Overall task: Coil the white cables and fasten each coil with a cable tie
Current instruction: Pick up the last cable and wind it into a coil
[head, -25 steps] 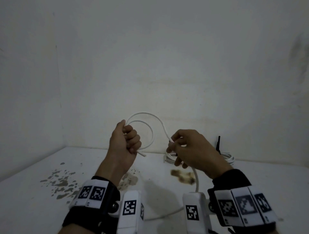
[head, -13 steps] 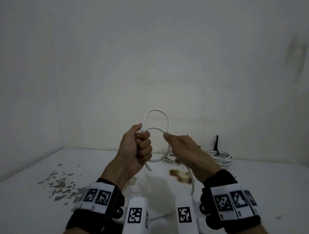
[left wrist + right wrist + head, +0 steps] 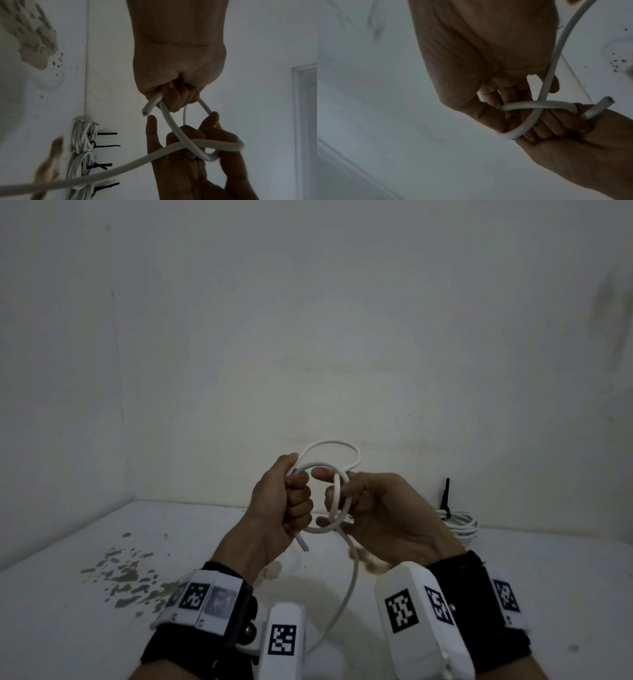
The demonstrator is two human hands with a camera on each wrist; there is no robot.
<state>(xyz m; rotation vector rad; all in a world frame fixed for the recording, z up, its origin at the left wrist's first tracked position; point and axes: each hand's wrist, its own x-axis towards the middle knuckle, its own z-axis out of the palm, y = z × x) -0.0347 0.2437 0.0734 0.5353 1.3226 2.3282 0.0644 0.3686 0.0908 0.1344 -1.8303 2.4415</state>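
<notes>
I hold a white cable point(image 3: 329, 442) in the air in front of the wall, bent into two overlapping loops. My left hand point(image 3: 294, 501) grips the loops in a fist, and the cut cable end point(image 3: 303, 546) sticks out below it. My right hand point(image 3: 373, 508) is close beside it, with its fingers point(image 3: 181, 136) hooked through the lower loop and the thumb straight. The rest of the cable point(image 3: 352, 580) hangs down between my wrists to the table. In the right wrist view the cable point(image 3: 553, 65) crosses over my right fingers.
Several finished white coils point(image 3: 460, 525) with black cable ties point(image 3: 446, 495) lie at the back right against the wall; the left wrist view shows these coils point(image 3: 82, 147) in a row. The white table point(image 3: 85, 628) has grey paint chips at the left and a brown stain point(image 3: 371, 565).
The right hand brought a further turn of cable over to the left fist, making a second loop. Both hands came together, and the right fingers now sit inside the loop.
</notes>
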